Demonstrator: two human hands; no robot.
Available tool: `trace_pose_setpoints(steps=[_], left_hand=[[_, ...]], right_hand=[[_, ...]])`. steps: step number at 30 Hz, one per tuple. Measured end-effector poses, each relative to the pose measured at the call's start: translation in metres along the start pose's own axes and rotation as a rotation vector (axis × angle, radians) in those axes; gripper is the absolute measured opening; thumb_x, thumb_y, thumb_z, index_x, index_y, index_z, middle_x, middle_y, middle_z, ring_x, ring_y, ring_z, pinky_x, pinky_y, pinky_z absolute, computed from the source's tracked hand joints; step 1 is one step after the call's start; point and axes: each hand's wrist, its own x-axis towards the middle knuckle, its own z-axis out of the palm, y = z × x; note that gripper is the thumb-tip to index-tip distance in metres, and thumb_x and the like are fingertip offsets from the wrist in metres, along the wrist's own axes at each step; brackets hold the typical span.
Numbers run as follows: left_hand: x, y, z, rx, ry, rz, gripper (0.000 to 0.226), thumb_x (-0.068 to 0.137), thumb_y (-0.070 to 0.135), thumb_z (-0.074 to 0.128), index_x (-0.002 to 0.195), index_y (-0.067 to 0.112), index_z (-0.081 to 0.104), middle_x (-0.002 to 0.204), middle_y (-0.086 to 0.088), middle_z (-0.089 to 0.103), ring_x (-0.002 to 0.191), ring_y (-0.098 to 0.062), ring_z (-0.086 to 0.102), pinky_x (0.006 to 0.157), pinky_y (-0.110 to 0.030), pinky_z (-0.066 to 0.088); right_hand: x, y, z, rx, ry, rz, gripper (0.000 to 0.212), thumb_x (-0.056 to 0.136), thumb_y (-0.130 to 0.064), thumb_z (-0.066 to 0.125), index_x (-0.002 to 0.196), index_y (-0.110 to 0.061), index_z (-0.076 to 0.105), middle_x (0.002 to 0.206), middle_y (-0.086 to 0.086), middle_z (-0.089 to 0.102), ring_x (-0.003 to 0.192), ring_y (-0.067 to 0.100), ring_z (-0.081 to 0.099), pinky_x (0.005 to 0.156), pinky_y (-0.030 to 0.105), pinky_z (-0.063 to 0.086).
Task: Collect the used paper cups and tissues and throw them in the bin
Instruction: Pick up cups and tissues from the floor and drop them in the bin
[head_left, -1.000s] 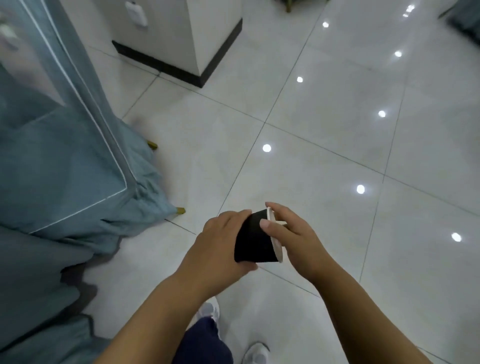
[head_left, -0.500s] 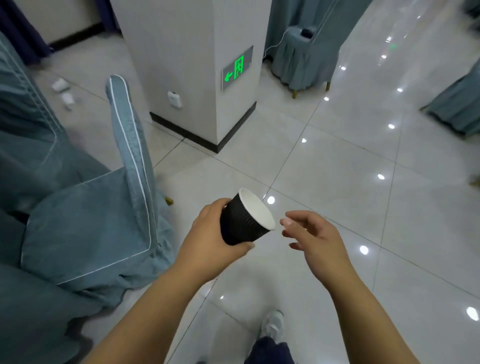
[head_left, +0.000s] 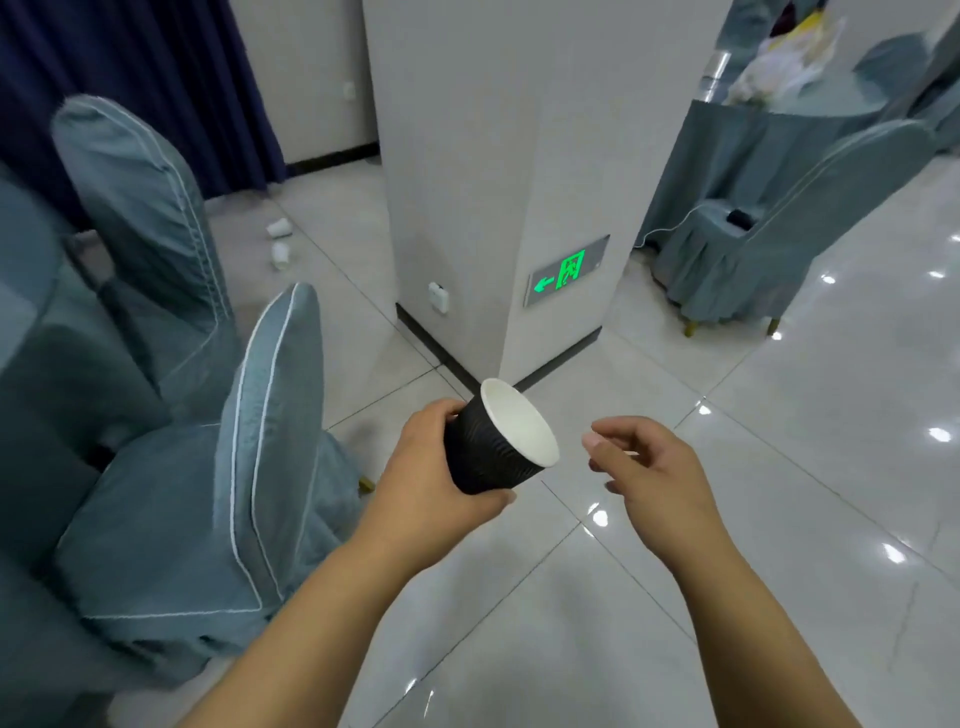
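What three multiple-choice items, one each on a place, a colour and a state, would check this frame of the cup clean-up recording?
1. Where do the two white cups lie?
A. on the floor behind the covered chairs, left of the pillar
B. on the nearest chair's seat
C. on the far table

2. What colour is the outside of the cup in hand?
A. white
B. black
C. green

3. What is the right hand doing?
A. gripping the black cup
B. resting on a chair back
C. hanging free beside the cup, clear of it, fingers loosely curled

Answers:
1 A: they lie on the tiles near the dark curtain, beyond the chairs.
2 B: its ribbed wall is black, only the inside is white.
3 C: only the left hand wraps the cup; a gap of floor shows between the rim and the right hand.
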Motion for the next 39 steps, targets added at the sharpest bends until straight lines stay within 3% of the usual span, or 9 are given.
trace_pose_setpoints(steps=[4,9,15,19,21,24,29,35,39], left_hand=[[0.039,0.011,-0.022,-0.029,0.174,-0.016,0.072,0.059,0.026,0.086,0.113,0.039,0.041,0.116,0.015,0.050,0.103,0.000,0.052,0.069,-0.004,0.043],[0.102,0.018,-0.050,-0.064,0.340,0.008,0.066,0.061,0.025,0.086,0.105,0.043,0.039,0.107,0.024,0.051,0.094,0.016,0.049,0.069,-0.001,0.041],[0.209,0.011,-0.086,-0.132,0.475,-0.010,0.069,0.063,0.028,0.085,0.112,0.040,0.038,0.116,0.016,0.051,0.099,0.000,0.052,0.080,-0.018,0.045],[0.282,0.001,-0.114,-0.177,0.525,-0.027,0.079,0.060,0.029,0.083,0.123,0.041,0.038,0.124,0.011,0.048,0.109,-0.011,0.053,0.084,-0.043,0.055],[0.312,-0.009,-0.125,-0.182,0.547,-0.049,0.082,0.060,0.029,0.083,0.127,0.041,0.036,0.125,0.010,0.046,0.111,-0.012,0.051,0.085,-0.045,0.055],[0.351,-0.027,-0.137,-0.178,0.575,-0.099,0.085,0.059,0.029,0.084,0.129,0.040,0.036,0.126,0.009,0.045,0.110,-0.011,0.051,0.089,-0.044,0.053],[0.421,-0.060,-0.154,-0.172,0.647,-0.195,0.083,0.061,0.026,0.084,0.128,0.038,0.037,0.124,0.008,0.045,0.104,-0.012,0.051,0.086,-0.044,0.054],[0.521,-0.081,-0.171,-0.153,0.715,-0.260,0.076,0.066,0.019,0.083,0.128,0.031,0.040,0.108,0.015,0.047,0.080,0.009,0.050,0.056,-0.010,0.043],[0.584,-0.094,-0.195,-0.168,0.785,-0.306,0.078,0.062,0.024,0.086,0.122,0.039,0.039,0.120,0.007,0.049,0.101,-0.011,0.056,0.065,-0.016,0.049]], right_hand=[[0.056,-0.033,0.024,0.034,-0.090,-0.076,0.009,0.086,-0.026,0.068,0.093,-0.023,0.068,0.089,-0.003,0.067,0.090,0.018,0.065,0.083,0.039,0.053],[0.127,-0.071,0.063,0.060,-0.181,-0.161,0.009,0.084,-0.024,0.069,0.092,-0.020,0.068,0.086,-0.001,0.069,0.087,0.018,0.066,0.079,0.033,0.052],[0.224,-0.115,0.108,0.040,-0.253,-0.213,0.005,0.084,-0.018,0.070,0.083,-0.021,0.066,0.076,-0.002,0.066,0.079,0.019,0.065,0.070,0.026,0.049],[0.290,-0.145,0.138,0.038,-0.279,-0.237,0.004,0.085,-0.018,0.070,0.085,-0.020,0.066,0.081,0.001,0.067,0.081,0.018,0.065,0.075,0.029,0.051],[0.319,-0.154,0.154,0.035,-0.301,-0.237,0.004,0.085,-0.019,0.070,0.086,-0.021,0.066,0.081,0.000,0.068,0.079,0.015,0.065,0.074,0.026,0.052],[0.360,-0.161,0.179,0.042,-0.359,-0.216,0.005,0.085,-0.016,0.069,0.085,-0.021,0.066,0.075,-0.004,0.066,0.073,0.012,0.064,0.065,0.019,0.051],[0.446,-0.175,0.226,-0.026,-0.448,-0.250,0.003,0.085,-0.022,0.069,0.085,-0.023,0.066,0.081,-0.001,0.069,0.077,0.018,0.066,0.065,0.024,0.051],[0.567,-0.193,0.279,-0.131,-0.571,-0.327,0.006,0.085,-0.032,0.067,0.090,-0.030,0.065,0.090,-0.006,0.068,0.087,0.014,0.066,0.080,0.033,0.054],[0.645,-0.220,0.314,-0.168,-0.652,-0.377,0.009,0.085,-0.035,0.067,0.092,-0.029,0.066,0.090,-0.008,0.068,0.087,0.011,0.065,0.078,0.030,0.054]])
